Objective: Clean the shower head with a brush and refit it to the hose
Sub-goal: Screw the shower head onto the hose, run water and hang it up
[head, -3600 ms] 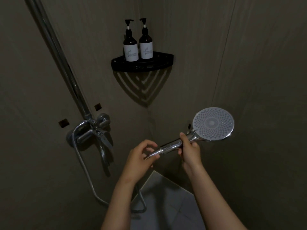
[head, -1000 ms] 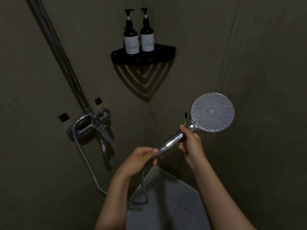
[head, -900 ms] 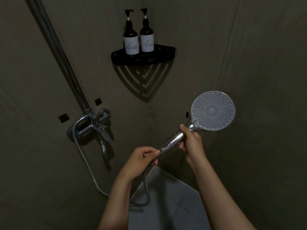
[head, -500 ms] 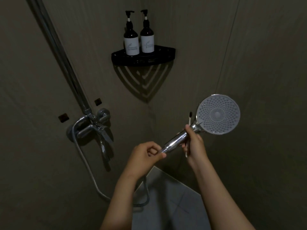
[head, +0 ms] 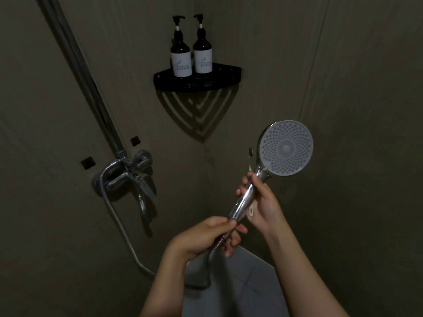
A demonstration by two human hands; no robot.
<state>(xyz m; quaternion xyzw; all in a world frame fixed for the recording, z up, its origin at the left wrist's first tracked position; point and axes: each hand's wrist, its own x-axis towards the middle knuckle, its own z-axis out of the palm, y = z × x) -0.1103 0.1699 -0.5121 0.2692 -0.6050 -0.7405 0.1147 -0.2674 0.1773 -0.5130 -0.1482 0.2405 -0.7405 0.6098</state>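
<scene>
The chrome shower head (head: 286, 148) has a round grey nozzle face turned toward me, right of centre. My right hand (head: 263, 202) grips its chrome handle and also holds a thin pale brush (head: 251, 209) alongside the handle, its dark tip showing above beside the head. My left hand (head: 206, 236) pinches the hose end (head: 219, 241) at the bottom of the handle. The metal hose (head: 119, 227) runs from there down in a loop and up to the mixer tap.
A chrome mixer tap (head: 128, 177) with a riser pipe (head: 77, 65) is on the left wall. A black corner shelf (head: 196, 82) holds two dark pump bottles (head: 191, 56). Grey floor tiles (head: 240, 289) lie below my arms. Walls close in on all sides.
The shower head has tilted more upright and shifted slightly left. My left hand stays at the hose joint, its fingers turned around the end of the handle.
</scene>
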